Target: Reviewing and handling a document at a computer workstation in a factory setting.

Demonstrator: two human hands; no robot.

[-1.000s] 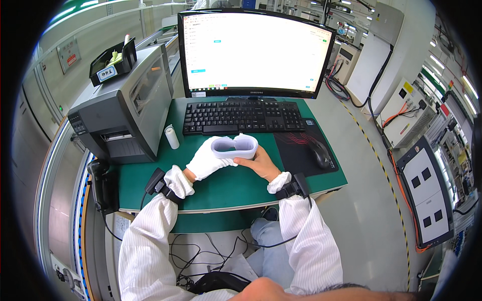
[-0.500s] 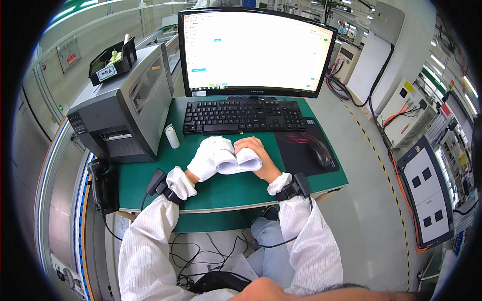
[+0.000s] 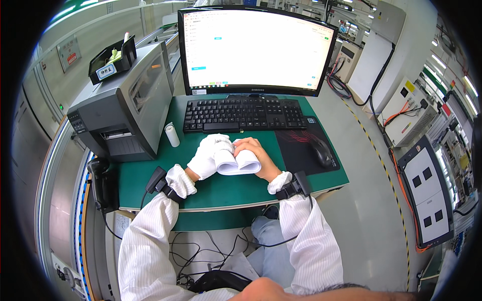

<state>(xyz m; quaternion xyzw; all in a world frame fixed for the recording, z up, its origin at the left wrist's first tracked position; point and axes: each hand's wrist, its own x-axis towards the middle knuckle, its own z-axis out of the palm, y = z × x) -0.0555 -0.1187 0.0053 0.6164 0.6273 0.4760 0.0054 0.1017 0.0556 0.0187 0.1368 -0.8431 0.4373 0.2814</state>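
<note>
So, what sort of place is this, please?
Probably a factory: a striped line marks the floor, a white equipment cabinet stands beyond it, and a big printer stands left of the monitor.

A smooth green worktop [image 3: 211, 196] stands on a glossy grey floor [image 3: 361, 215], marked at right by a narrow yellow-and-black striped line [image 3: 375, 148]. Pale grey-green wall panels [image 3: 95, 45] rise at left, a broad white column [image 3: 417, 45] at upper right; slim white light tubes [image 3: 439, 61] glow beyond.

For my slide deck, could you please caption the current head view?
A gloved left hand and a bare right hand hold a coiled white strip over a green table, before a keyboard.
</note>
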